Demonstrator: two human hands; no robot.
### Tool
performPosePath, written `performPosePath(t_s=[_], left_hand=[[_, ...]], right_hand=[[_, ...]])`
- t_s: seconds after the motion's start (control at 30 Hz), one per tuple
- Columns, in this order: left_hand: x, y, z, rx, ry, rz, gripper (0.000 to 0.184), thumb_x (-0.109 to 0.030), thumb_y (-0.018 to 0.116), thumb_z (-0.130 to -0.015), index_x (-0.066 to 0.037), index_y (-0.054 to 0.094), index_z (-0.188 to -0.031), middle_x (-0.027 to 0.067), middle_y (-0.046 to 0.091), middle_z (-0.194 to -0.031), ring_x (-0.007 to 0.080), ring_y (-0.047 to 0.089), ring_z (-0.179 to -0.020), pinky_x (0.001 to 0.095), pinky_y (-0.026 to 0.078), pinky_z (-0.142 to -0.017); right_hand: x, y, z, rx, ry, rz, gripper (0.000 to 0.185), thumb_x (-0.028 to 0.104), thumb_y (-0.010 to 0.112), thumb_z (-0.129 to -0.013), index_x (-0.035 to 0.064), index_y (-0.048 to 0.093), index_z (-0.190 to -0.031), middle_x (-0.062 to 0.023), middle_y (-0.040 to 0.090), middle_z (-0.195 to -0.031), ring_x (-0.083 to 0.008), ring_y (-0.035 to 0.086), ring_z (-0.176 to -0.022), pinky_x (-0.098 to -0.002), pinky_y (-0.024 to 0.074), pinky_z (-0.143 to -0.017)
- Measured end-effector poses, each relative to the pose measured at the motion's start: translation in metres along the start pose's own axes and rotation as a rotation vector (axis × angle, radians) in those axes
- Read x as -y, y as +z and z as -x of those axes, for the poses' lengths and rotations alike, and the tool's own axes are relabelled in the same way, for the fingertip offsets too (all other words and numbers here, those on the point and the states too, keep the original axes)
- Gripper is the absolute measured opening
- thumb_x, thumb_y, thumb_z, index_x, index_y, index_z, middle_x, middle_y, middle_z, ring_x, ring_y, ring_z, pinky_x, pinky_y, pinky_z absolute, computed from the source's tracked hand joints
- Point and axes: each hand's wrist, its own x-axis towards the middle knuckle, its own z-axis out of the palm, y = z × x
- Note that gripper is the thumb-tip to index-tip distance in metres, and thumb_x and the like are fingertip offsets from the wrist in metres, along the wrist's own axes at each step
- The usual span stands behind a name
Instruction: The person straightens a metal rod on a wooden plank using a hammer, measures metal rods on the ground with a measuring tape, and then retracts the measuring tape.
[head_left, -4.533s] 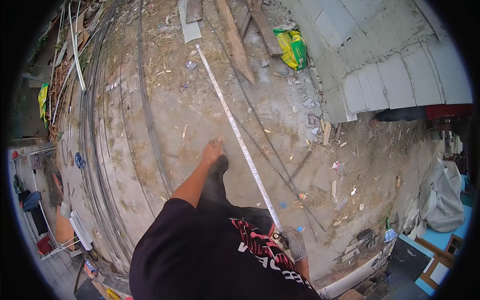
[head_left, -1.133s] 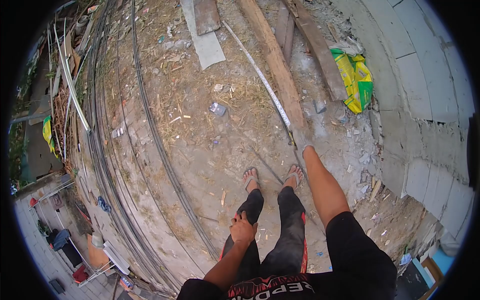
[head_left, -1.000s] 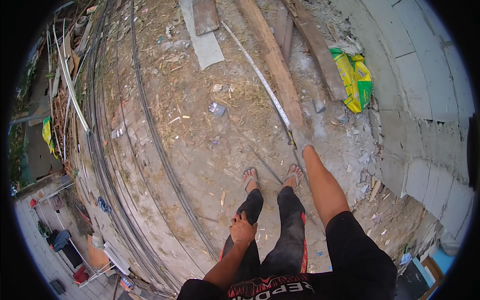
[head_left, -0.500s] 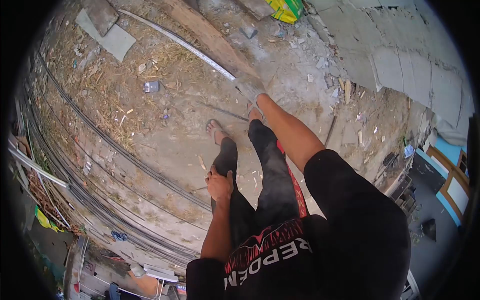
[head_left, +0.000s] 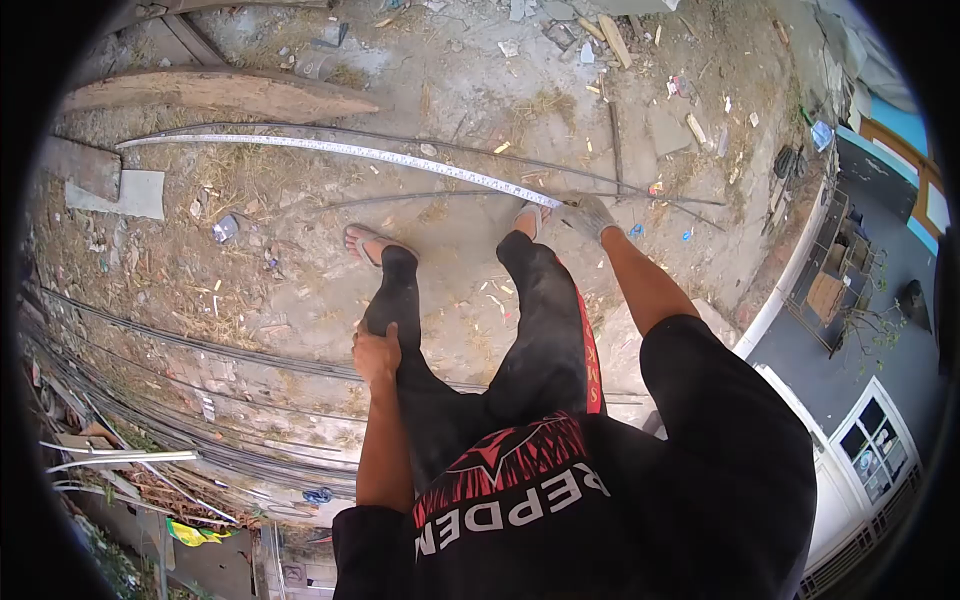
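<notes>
Across the ground in front of my feet stretches a white measuring tape (head_left: 345, 150), slightly bowed, its blade pulled out from the left. My right hand (head_left: 588, 217), in a pale grey work glove, is closed at the tape's right end, low beside my right foot. Something dark shows at the fingers there; the rest of the grip is too small to make out. Bare, my left hand (head_left: 376, 355) rests on my left knee, its thumb and fingers apart over the black trouser leg. No object shows in it.
A long wooden plank (head_left: 215, 90) lies beyond the tape. Dark rods (head_left: 617, 150) and wood scraps litter the dirt ahead. Bundled long bars (head_left: 200, 345) run along the left and behind my feet. A grey sheet (head_left: 140, 195) lies far left; a white-framed window (head_left: 875, 445) is at right.
The view has turned, so the tape and plank now lie nearly level across it. My right hand has moved out to the right with the tape end. My left hand stays on the knee.
</notes>
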Motion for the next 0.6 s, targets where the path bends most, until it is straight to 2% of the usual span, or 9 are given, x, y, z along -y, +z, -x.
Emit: performPosePath(t_s=[0.03,0.07,0.13,0.2,0.23,0.27,0.4,0.53,0.6], left_hand=[[-0.010,-0.001,0.006,-0.006,-0.017,-0.021,0.066,-0.041,0.076,-0.083,-0.007,0.055,-0.135,0.0179,0.062,-0.127,0.0400,0.062,-0.114,0.0491,0.051,-0.097],[-0.020,-0.003,0.012,-0.038,0.073,-0.056,0.063,-0.038,0.075,-0.084,-0.006,0.056,-0.134,0.0175,0.063,-0.126,0.0397,0.061,-0.114,0.0494,0.051,-0.096],[-0.056,0.004,0.007,-0.081,0.159,-0.114,0.060,-0.035,0.075,-0.085,-0.006,0.057,-0.133,0.0172,0.064,-0.125,0.0394,0.061,-0.113,0.0498,0.050,-0.096],[-0.099,0.024,-0.006,-0.180,0.403,-0.183,0.052,-0.028,0.072,-0.087,-0.006,0.058,-0.132,0.0164,0.064,-0.124,0.0391,0.061,-0.112,0.0487,0.050,-0.095],[-0.136,0.033,-0.012,-0.191,0.481,-0.111,0.043,-0.025,0.070,-0.090,-0.002,0.063,-0.124,0.0195,0.067,-0.119,0.0391,0.063,-0.111,0.0464,0.051,-0.093],[-0.163,0.053,-0.030,-0.191,0.583,0.018,0.038,-0.023,0.070,-0.089,-0.003,0.066,-0.121,0.0193,0.069,-0.115,0.0390,0.067,-0.104,0.0447,0.053,-0.090],[-0.301,0.123,-0.081,-0.109,0.744,0.106,0.032,-0.022,0.072,-0.087,-0.008,0.070,-0.116,0.0191,0.070,-0.113,0.0365,0.067,-0.104,0.0443,0.053,-0.089],[-0.401,0.210,-0.143,-0.101,1.078,-0.057,0.029,-0.022,0.071,-0.088,-0.010,0.072,-0.115,0.0149,0.069,-0.115,0.0357,0.067,-0.103,0.0428,0.053,-0.090],[-0.433,0.245,-0.161,-0.072,1.142,-0.112,0.028,-0.022,0.071,-0.088,-0.010,0.072,-0.113,0.0146,0.069,-0.116,0.0359,0.066,-0.105,0.0430,0.053,-0.091]], right_hand=[[-0.017,-0.012,0.001,0.005,0.072,-0.002,0.038,0.034,0.062,-0.085,0.0097,0.071,-0.113,-0.0162,0.071,-0.106,-0.0319,0.067,-0.095,-0.0395,0.0508,-0.086],[-0.036,-0.019,0.001,0.012,0.142,-0.004,0.038,0.033,0.063,-0.084,0.0087,0.071,-0.112,-0.0165,0.071,-0.104,-0.0327,0.067,-0.094,-0.0399,0.0507,-0.086],[-0.095,-0.024,-0.023,-0.032,0.058,0.043,0.037,0.032,0.064,-0.084,0.0092,0.070,-0.111,-0.0163,0.071,-0.104,-0.0334,0.066,-0.095,-0.0406,0.0505,-0.088],[-0.154,-0.013,-0.034,-0.072,0.018,0.087,0.036,0.032,0.064,-0.083,0.0096,0.070,-0.111,-0.0160,0.070,-0.104,-0.0340,0.065,-0.096,-0.0413,0.0503,-0.089],[-0.180,-0.012,-0.045,-0.104,-0.015,0.149,0.035,0.033,0.064,-0.084,0.0131,0.070,-0.112,-0.0159,0.070,-0.107,-0.0351,0.065,-0.100,-0.0435,0.0506,-0.089],[-0.202,-0.012,-0.052,-0.141,-0.046,0.216,0.033,0.034,0.064,-0.085,0.0165,0.071,-0.113,-0.0157,0.070,-0.109,-0.0363,0.064,-0.105,-0.0457,0.0510,-0.089],[-0.275,0.003,-0.080,-0.196,-0.012,0.134,0.034,0.034,0.065,-0.085,0.0136,0.070,-0.112,-0.0141,0.070,-0.108,-0.0367,0.064,-0.103,-0.0456,0.0509,-0.090],[-0.363,0.033,-0.112,-0.363,-0.034,0.133,0.036,0.039,0.070,-0.084,0.0138,0.071,-0.110,-0.0131,0.070,-0.101,-0.0362,0.063,-0.093,-0.0452,0.0505,-0.087],[-0.389,0.030,-0.137,-0.457,-0.075,0.160,0.037,0.041,0.071,-0.084,0.0145,0.072,-0.110,-0.0129,0.069,-0.097,-0.0363,0.063,-0.090,-0.0445,0.0502,-0.087]])
